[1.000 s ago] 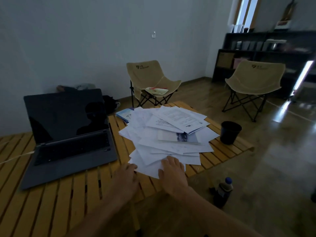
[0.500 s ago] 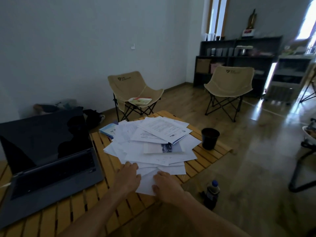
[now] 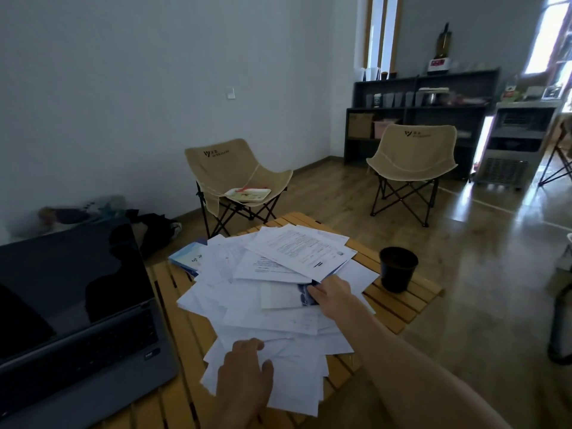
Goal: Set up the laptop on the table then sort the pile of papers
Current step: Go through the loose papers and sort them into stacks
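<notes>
Papers [image 3: 272, 308] overhang table [image 3: 399, 308] edge — bare slats beside cup [image 3: 398, 267].

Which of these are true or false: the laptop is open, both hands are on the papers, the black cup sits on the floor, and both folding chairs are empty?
1. The laptop is open. True.
2. Both hands are on the pile of papers. True: the left hand presses the near sheets, the right hand reaches under the top sheets.
3. The black cup sits on the floor. False: it stands on the table.
4. Both folding chairs are empty. False: the left chair holds a tray.
</notes>
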